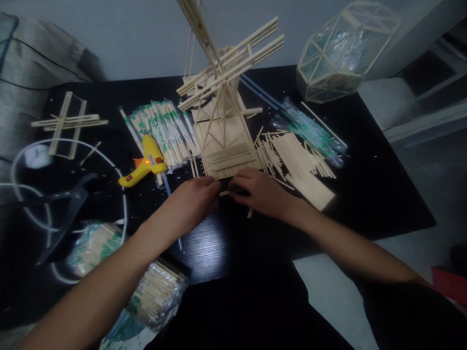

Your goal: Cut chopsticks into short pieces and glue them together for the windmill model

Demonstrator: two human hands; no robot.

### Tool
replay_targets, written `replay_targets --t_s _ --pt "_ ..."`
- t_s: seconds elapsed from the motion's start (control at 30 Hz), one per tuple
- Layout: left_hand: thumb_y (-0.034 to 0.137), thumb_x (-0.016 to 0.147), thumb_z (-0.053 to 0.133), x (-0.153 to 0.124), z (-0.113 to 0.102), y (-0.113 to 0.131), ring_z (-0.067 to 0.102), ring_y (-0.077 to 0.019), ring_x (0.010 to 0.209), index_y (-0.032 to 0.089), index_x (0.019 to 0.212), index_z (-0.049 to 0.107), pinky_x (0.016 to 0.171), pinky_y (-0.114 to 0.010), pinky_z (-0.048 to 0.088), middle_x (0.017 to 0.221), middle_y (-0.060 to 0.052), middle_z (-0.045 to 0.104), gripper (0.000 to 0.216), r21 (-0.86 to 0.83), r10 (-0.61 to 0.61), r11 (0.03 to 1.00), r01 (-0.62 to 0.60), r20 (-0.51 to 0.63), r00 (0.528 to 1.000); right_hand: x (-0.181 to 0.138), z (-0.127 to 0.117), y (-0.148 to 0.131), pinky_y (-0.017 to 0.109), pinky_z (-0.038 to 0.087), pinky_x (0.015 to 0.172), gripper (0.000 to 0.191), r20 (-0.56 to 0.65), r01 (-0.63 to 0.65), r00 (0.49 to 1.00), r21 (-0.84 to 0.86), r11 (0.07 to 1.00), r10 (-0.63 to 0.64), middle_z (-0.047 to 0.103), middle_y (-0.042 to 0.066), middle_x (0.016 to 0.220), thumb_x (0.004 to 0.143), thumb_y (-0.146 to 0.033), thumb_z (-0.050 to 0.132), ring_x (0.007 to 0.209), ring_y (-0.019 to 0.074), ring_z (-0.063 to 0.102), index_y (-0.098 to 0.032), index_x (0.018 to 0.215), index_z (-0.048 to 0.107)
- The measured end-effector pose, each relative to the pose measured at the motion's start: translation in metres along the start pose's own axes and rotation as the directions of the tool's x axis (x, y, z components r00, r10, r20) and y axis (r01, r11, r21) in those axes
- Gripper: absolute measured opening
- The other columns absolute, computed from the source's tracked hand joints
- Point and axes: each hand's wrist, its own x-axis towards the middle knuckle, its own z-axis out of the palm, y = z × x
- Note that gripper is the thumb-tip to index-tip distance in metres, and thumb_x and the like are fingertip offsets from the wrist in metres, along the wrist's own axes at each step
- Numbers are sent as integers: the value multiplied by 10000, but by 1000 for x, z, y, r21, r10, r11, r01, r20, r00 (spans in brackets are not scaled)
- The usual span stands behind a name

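Observation:
My left hand (199,198) and my right hand (260,191) are close together at the front edge of a windmill-like model (229,125) made of wooden sticks. A short thin wooden stick (224,193) shows in the gap between them, with the fingers of both hands closed at its ends. My fingers hide most of it. The model stands on a slatted stick base, where a row of short cut sticks (229,156) lies. To the left of the base, a yellow glue gun (149,162) with a lit orange light rests on wrapped chopsticks (164,129).
Loose sticks and flat slatted panels (297,155) lie at right, near plastic wrappers (314,131). A faceted stick frame (348,53) stands at the back right. At left are a cross-shaped stick piece (69,124), a white cable (125,209) and bagged chopsticks (160,291).

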Motion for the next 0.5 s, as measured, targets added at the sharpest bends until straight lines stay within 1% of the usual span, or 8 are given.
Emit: replay_targets --t_s 0.17,0.5 --pt "109 956 543 -1 1 -1 575 -153 693 159 822 568 621 -288 411 820 -30 600 145 1 6 1000 -6 -8 1000 0 2 -2 334 466 819 33 -15 -13 1000 -13 1000 13 656 59 909 924 -140 682 894 211 592 -163 901 682" --pt "108 950 521 -1 3 -3 569 -150 686 165 820 572 625 -291 419 817 -34 605 151 2 24 1000 -24 -34 999 2 5 -5 347 460 864 35 -9 5 1000 -13 1000 -6 657 60 906 930 -136 676 910 215 584 -154 900 672"
